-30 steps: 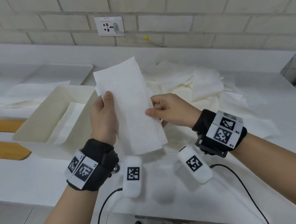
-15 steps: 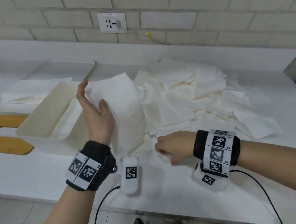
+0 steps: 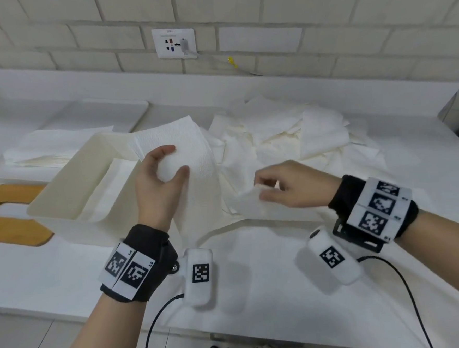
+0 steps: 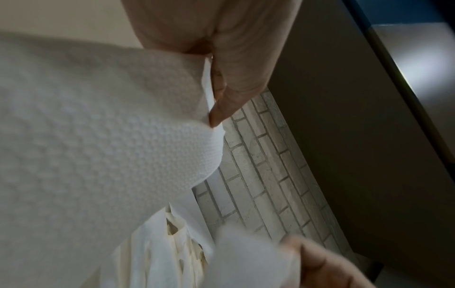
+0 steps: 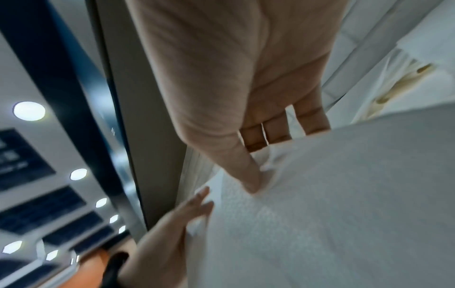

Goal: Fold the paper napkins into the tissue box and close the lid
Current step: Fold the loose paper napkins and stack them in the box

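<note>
On the white surface (image 3: 53, 267), a loose heap of white paper napkins (image 3: 288, 137) lies right of the open cream rectangular tissue box (image 3: 69, 185), while the left hand (image 3: 158, 184) pinches a folded embossed napkin (image 3: 192, 160) beside the box and the right hand's (image 3: 291, 185) grip pinches another crumpled napkin (image 3: 252, 202).

A second ago both hands held the folded napkin (image 3: 194, 149) upright between them, in front of the tissue box (image 3: 69, 185); now the left hand (image 3: 158, 184) alone has it, thumb and fingers curled round its upper part so the paper bulges over them, right beside the tissue box's near corner. The right hand (image 3: 291, 185) let go, dropped to the desk (image 3: 270, 266) on the side away from the tissue box half a second ago, and now pinches another napkin (image 3: 252, 202) by its edge, lifted at the near fringe of the loose pile (image 3: 288, 134).
</note>
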{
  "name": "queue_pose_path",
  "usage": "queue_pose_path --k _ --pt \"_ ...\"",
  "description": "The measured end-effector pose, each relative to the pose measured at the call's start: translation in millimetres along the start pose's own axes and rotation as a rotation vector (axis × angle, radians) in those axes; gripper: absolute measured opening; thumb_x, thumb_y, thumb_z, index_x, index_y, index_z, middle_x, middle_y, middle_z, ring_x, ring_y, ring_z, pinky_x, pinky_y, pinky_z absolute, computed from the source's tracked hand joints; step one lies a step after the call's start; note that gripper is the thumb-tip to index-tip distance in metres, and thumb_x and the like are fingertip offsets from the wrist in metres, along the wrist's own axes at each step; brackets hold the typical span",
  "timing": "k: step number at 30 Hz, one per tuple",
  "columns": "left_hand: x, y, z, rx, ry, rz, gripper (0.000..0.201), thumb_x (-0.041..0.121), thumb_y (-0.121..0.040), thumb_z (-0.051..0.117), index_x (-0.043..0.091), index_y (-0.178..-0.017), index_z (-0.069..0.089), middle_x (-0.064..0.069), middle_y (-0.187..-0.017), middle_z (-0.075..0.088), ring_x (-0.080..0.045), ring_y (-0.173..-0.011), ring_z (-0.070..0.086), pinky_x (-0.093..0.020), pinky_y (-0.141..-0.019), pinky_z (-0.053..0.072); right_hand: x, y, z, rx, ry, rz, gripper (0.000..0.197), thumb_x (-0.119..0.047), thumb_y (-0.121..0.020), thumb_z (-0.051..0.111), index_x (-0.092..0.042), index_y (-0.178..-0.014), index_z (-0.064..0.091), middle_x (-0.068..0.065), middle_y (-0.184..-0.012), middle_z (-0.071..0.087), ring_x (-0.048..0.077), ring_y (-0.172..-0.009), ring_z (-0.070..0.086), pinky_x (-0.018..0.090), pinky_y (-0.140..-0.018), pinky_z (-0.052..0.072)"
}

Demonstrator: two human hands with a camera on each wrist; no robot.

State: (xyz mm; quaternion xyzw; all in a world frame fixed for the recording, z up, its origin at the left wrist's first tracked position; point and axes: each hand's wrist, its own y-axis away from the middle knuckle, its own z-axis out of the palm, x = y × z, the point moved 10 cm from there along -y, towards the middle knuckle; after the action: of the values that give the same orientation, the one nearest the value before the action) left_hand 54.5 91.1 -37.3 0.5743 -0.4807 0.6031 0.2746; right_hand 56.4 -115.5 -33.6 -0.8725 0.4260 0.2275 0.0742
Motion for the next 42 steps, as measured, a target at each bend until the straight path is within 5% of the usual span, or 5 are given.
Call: queue_pose_path --k 7,16,22,34,42 --pt "23.4 2.4 19.3 -0.101 0.010 0.074 0.033 -0.006 -0.084 0.061 0.020 -0.103 0.065 0.024 -0.101 0.060 0.020 -0.095 0.053 -0.007 -0.094 0.040 1.5 7.3 -76.5 0.300 -0.782 -0.023 0.007 -0.012 -0.085 0.059 -0.016 -0.081 0.055 -0.003 -0.074 0.063 0.009 -0.066 0.058 0.023 -0.063 0.046" --pt "48.9 22.2 60.3 -0.372 0.230 0.000 0.067 0.067 -0.087 0.030 0.016 -0.104 0.071 0.000 -0.112 0.070 -0.017 -0.109 0.063 -0.042 -0.101 0.043 -14.3 -14.6 -90.2 0.428 -1.010 0.031 0.012 -0.005 -0.092 0.052 -0.013 -0.083 0.056 0.004 -0.083 0.061 0.014 -0.072 0.059 0.026 -0.065 0.049" --pt "52.5 27.4 60.6 -0.340 0.297 0.007 0.019 0.018 -0.094 0.056 0.016 -0.080 0.069 0.007 -0.082 0.071 -0.009 -0.082 0.066 -0.019 -0.074 0.049 -8.5 -24.2 -75.8 0.495 -1.077 0.090 0.008 -0.007 -0.094 0.050 -0.013 -0.093 0.056 0.003 -0.091 0.063 0.014 -0.083 0.061 0.024 -0.075 0.050" --pt "39.1 19.2 64.7 -0.306 0.369 -0.079 0.020 0.012 -0.097 0.047 0.017 -0.095 0.066 0.007 -0.091 0.072 -0.011 -0.087 0.068 -0.019 -0.071 0.051 11.7 -14.5 -61.3 0.649 -0.755 0.231 0.030 -0.020 -0.094 0.048 0.009 -0.100 0.046 0.034 -0.103 0.052 0.023 -0.081 0.046 0.038 -0.072 0.040" --pt "52.5 12.5 86.4 -0.350 0.389 -0.039 0.024 0.010 -0.100 0.042 0.025 -0.097 0.061 0.012 -0.092 0.071 -0.007 -0.090 0.067 -0.021 -0.074 0.052 30.9 -8.1 -40.0 0.579 -0.989 0.398 0.029 -0.041 -0.097 0.038 -0.026 -0.120 0.030 -0.010 -0.100 0.045 0.000 -0.090 0.046 0.019 -0.081 0.039"
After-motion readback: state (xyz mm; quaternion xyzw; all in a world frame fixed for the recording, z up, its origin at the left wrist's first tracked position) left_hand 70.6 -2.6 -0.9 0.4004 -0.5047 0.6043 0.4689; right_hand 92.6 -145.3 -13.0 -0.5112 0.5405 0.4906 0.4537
